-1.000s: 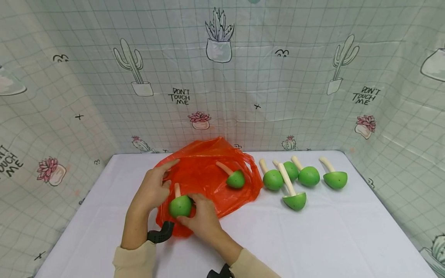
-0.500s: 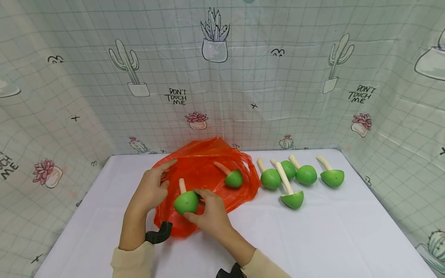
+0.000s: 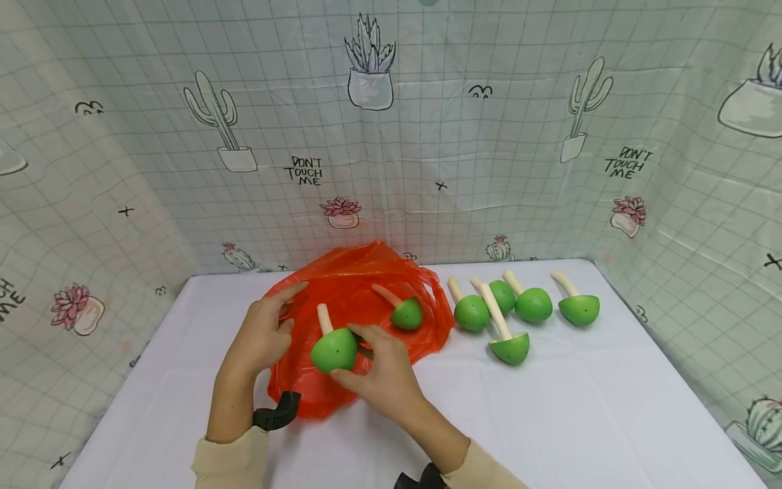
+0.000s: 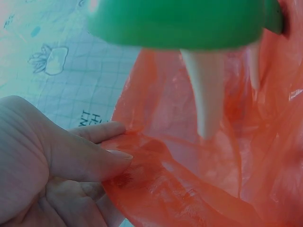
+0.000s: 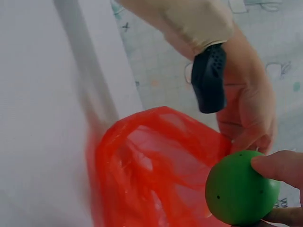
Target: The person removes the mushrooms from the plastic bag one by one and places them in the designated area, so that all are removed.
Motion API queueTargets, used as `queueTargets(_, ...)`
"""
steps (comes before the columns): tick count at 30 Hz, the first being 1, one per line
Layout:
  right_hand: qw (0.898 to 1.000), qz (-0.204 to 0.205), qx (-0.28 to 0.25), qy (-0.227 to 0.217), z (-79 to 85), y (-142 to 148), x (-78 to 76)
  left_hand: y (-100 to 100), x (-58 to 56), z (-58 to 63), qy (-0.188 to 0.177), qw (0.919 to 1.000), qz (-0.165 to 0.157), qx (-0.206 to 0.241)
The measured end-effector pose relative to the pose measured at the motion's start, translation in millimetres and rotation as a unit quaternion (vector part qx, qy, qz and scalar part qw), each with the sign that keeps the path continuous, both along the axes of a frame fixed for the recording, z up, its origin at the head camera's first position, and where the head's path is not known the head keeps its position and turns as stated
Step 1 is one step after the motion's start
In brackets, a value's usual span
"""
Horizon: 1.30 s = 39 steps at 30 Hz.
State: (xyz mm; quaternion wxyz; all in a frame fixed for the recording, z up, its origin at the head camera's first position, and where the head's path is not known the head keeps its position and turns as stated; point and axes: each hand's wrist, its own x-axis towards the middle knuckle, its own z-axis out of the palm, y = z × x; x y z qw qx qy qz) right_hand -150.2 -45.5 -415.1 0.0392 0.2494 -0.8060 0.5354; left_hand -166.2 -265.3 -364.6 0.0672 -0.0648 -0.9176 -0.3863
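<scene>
A red plastic bag [image 3: 314,397] lies spread on the white table. My left hand [image 3: 259,339] pinches its left edge between thumb and fingers, plain in the left wrist view. With thumb and fingers my right hand [image 3: 386,370] grips the green cap of a toy mushroom [image 3: 334,351], its pale stem pointing away. This mushroom is held over the bag; in the left wrist view its cap [image 4: 175,23] looms above the red film. Another green toy mushroom [image 3: 406,314] lies inside the bag, its stem tinted red through the plastic.
Right of the bag several more green-capped mushrooms lie together, one nearer mushroom [image 3: 510,348] in front and another mushroom [image 3: 579,309] farthest right. A gridded cloth [image 3: 403,149] with cactus drawings hangs behind the table [image 3: 550,421] and at its sides.
My right hand has moved to the right with the mushroom, lifting it from beside the left hand to over the bag's middle. The left hand keeps its hold on the bag. The view shifts slightly.
</scene>
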Motion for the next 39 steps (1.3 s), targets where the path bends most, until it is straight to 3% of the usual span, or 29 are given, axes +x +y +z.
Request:
queueTargets(11,0.998,0.003,-0.068,0.016,26.6,25.2,7.7,2.1,0.3,0.5,-0.015,0.9999,-0.001,0.002)
queueTargets(22,0.996,-0.01,-0.08,0.041,36.6,55.3,6.7,4.7,0.9,2.1,-0.023,0.9997,-0.001,-0.005)
queueTargets(32,0.995,-0.063,-0.065,0.044,41.5,92.2,4.0,5.9,-0.3,1.8,-0.023,0.9997,-0.002,-0.011)
queueTargets(39,0.991,-0.092,-0.066,0.069,44.1,124.2,-2.8,7.6,-0.6,1.7,-0.027,0.9996,-0.002,-0.011)
